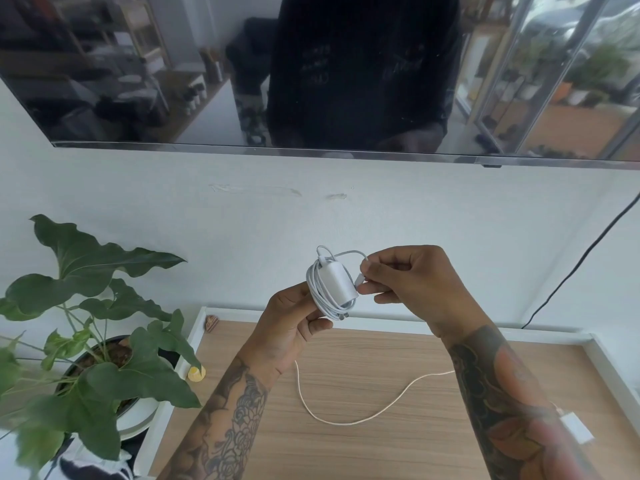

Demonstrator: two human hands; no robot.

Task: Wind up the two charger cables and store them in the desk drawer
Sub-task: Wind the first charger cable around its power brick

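Note:
A white charger brick with its cable coiled around it (334, 284) is held above the back of the desk. My left hand (294, 327) grips the coil from below. My right hand (405, 277) pinches the cable's free end beside the brick. A second white cable (349, 421) lies loose in a curve on the wooden desk top (363, 455). Its white adapter (576, 428) rests at the right, partly behind my right forearm. No drawer is in view.
A potted plant (97, 341) with large green leaves stands left of the desk. A small yellow object (196, 374) sits at the desk's left rim. A dark screen (311, 71) hangs on the white wall above. A black cord (581, 265) runs down the wall at right.

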